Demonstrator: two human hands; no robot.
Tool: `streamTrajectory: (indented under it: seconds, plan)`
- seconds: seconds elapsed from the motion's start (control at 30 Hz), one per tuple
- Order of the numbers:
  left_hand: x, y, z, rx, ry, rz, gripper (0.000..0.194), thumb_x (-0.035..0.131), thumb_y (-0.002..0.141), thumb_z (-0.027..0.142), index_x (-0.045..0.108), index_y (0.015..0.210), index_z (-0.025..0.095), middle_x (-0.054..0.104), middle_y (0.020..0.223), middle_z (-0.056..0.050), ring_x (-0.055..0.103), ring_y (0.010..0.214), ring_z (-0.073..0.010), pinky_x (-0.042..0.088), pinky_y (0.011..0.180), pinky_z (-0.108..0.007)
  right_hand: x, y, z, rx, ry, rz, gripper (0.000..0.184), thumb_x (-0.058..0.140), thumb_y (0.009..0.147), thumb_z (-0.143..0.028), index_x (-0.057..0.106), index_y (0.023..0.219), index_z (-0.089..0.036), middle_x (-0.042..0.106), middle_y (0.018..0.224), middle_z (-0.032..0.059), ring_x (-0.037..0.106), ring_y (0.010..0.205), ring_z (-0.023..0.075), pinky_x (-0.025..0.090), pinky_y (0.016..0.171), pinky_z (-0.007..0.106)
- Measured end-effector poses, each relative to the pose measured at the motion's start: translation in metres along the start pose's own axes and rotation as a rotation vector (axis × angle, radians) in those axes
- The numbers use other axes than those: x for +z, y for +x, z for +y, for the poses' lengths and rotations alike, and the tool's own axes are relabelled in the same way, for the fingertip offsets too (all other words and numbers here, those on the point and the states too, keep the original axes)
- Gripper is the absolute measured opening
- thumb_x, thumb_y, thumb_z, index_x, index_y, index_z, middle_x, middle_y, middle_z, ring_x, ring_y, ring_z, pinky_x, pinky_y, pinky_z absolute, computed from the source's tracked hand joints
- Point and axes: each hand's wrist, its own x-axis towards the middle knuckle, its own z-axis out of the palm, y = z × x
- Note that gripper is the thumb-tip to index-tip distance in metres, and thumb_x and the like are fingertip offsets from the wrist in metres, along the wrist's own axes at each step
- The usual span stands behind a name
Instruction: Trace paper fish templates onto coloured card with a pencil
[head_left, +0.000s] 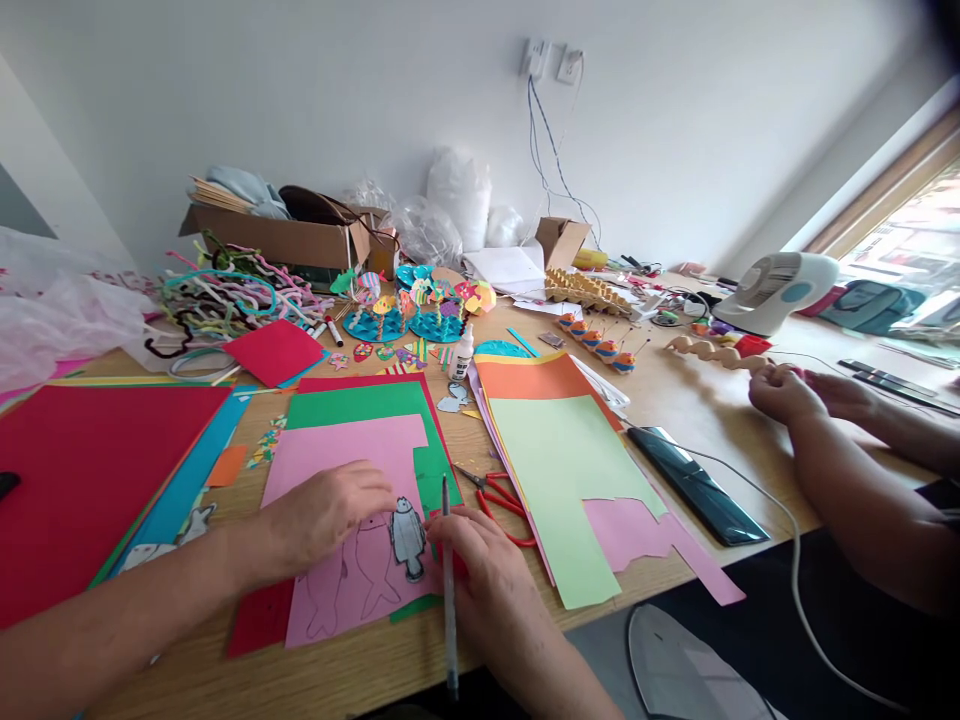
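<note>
My left hand [326, 515] rests on a pink sheet of paper [352, 440], fingers stretched toward a small grey fish cutout [408, 537] with dark outlines. Fish outlines [375, 570] are drawn on the pink sheet, left of the cutout and partly below my left hand. In my right hand [487, 565] is a pen [448, 590], gripped between thumb and fingers beside the cutout. Under the pink sheet lie green paper [352, 404] and red paper [259, 622]. Red-handled scissors [504, 500] lie just beyond my right hand.
Pale green paper [540, 450] with cut-out gaps and a dark phone-like slab [694, 482] lie to the right. A glue bottle [463, 355] stands ahead. Red sheets [105, 470] cover the left. Another person's hands [795, 395] work at right, near a white cable [795, 560].
</note>
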Motion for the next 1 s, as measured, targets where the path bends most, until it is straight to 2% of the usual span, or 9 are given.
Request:
streamTrajectory:
  seconds: [0.1, 0.2, 0.3, 0.47, 0.7, 0.83, 1.0]
  plan:
    - [0.008, -0.015, -0.002, 0.122, 0.063, 0.028, 0.042, 0.034, 0.089, 0.007, 0.067, 0.113, 0.019, 0.067, 0.115, -0.010, 0.059, 0.107, -0.0236, 0.045, 0.093, -0.034, -0.005, -0.003, 0.003, 0.088, -0.022, 0.029, 0.026, 0.055, 0.074, 0.000, 0.058, 0.086, -0.022, 0.070, 0.083, 0.0035, 0.064, 0.077, 0.0203, 0.049, 0.067, 0.028]
    - [0.020, -0.025, -0.009, 0.145, 0.097, -0.006, 0.047, 0.041, 0.087, 0.010, 0.060, 0.128, 0.026, 0.062, 0.130, -0.006, 0.051, 0.123, -0.0248, 0.038, 0.104, -0.038, -0.005, -0.009, 0.005, 0.152, -0.023, 0.047, 0.026, 0.056, 0.073, 0.000, 0.058, 0.086, -0.023, 0.070, 0.081, 0.0019, 0.064, 0.075, 0.0195, 0.049, 0.063, 0.026]
    - [0.029, -0.030, -0.018, 0.153, 0.082, -0.032, 0.052, 0.044, 0.088, 0.013, 0.053, 0.136, 0.031, 0.058, 0.136, -0.003, 0.047, 0.128, -0.0249, 0.033, 0.108, -0.040, -0.003, -0.012, 0.005, 0.128, 0.022, 0.056, 0.024, 0.057, 0.074, -0.002, 0.058, 0.086, -0.023, 0.070, 0.080, 0.0018, 0.064, 0.076, 0.0192, 0.049, 0.067, 0.027]
    - [0.036, -0.034, -0.027, 0.225, 0.089, 0.027, 0.057, 0.044, 0.089, 0.014, 0.043, 0.143, 0.034, 0.053, 0.141, -0.001, 0.043, 0.132, -0.0259, 0.030, 0.110, -0.041, -0.003, -0.012, 0.003, 0.163, 0.071, 0.072, 0.022, 0.059, 0.076, -0.003, 0.058, 0.086, -0.023, 0.070, 0.082, 0.0018, 0.064, 0.077, 0.0185, 0.049, 0.069, 0.026]
    - [0.041, -0.037, -0.026, 0.274, 0.123, 0.039, 0.063, 0.042, 0.089, 0.009, 0.035, 0.147, 0.034, 0.048, 0.144, 0.001, 0.039, 0.135, -0.0239, 0.025, 0.113, -0.039, -0.005, -0.013, 0.001, 0.182, 0.062, 0.065, 0.022, 0.057, 0.077, -0.001, 0.059, 0.084, -0.022, 0.069, 0.077, 0.0017, 0.063, 0.073, 0.0173, 0.047, 0.066, 0.024]
    - [0.042, -0.036, -0.024, 0.270, 0.089, 0.016, 0.066, 0.040, 0.088, 0.007, 0.032, 0.148, 0.034, 0.047, 0.145, 0.000, 0.042, 0.133, -0.0223, 0.026, 0.114, -0.038, -0.006, -0.013, -0.001, 0.200, 0.072, 0.043, 0.018, 0.061, 0.078, -0.004, 0.060, 0.082, -0.021, 0.069, 0.078, 0.0021, 0.063, 0.073, 0.0173, 0.048, 0.066, 0.025]
    - [0.042, -0.037, -0.023, 0.315, 0.092, 0.050, 0.069, 0.038, 0.088, 0.004, 0.028, 0.150, 0.031, 0.047, 0.145, -0.002, 0.043, 0.133, -0.0208, 0.030, 0.113, -0.036, -0.006, -0.012, -0.003, 0.170, 0.079, 0.046, 0.011, 0.060, 0.083, -0.010, 0.061, 0.082, -0.021, 0.069, 0.076, 0.0024, 0.063, 0.072, 0.0169, 0.048, 0.066, 0.024]
